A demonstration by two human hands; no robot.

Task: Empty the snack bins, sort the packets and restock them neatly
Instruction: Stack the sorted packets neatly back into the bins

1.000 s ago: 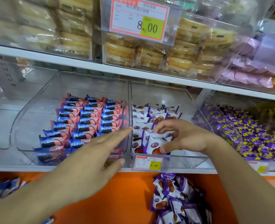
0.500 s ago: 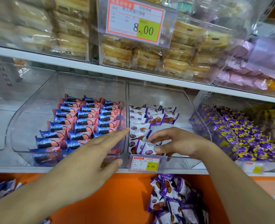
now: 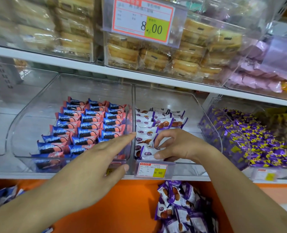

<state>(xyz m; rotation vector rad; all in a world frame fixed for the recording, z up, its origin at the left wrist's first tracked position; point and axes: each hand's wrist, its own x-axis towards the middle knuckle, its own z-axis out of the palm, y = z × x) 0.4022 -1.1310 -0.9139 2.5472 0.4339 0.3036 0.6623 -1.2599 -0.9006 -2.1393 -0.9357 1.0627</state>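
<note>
Restocking is the step in hand, and the middle clear bin [image 3: 205, 115] is the one being filled. The right hand [image 3: 178, 145] reaches over its front lip, thumb and curled fingers pinching a white-and-purple waffle packet [image 3: 149, 151] at the near end of the bin's left column. That packet lies on the bin floor at the front, overlapping the one behind it, so the row of white-and-purple packets [image 3: 147, 128] runs from the far wall toward the near lip; a second, shorter row sits to its right at the far end only.

The left hand [image 3: 92, 167] is spread flat, fingers straight and holding nothing, its fingertips reaching the divider between this bin and the left bin [image 3: 21, 115], where the blue-and-pink biscuit packets [image 3: 87, 125] already stand in three tidy columns (that bin looks finished).

Below the shelf, a loose heap of the same waffle packets [image 3: 178, 207] lies on the orange surface [image 3: 122, 199], so much of the stock is not yet in. By my judgement the next move calls for seating the pinched packet square against its neighbour, letting go without disturbing the overlap, then dropping down to the heap for another, probably to extend the shorter right-hand row toward the 9.90 price tag [image 3: 153, 169].
</note>
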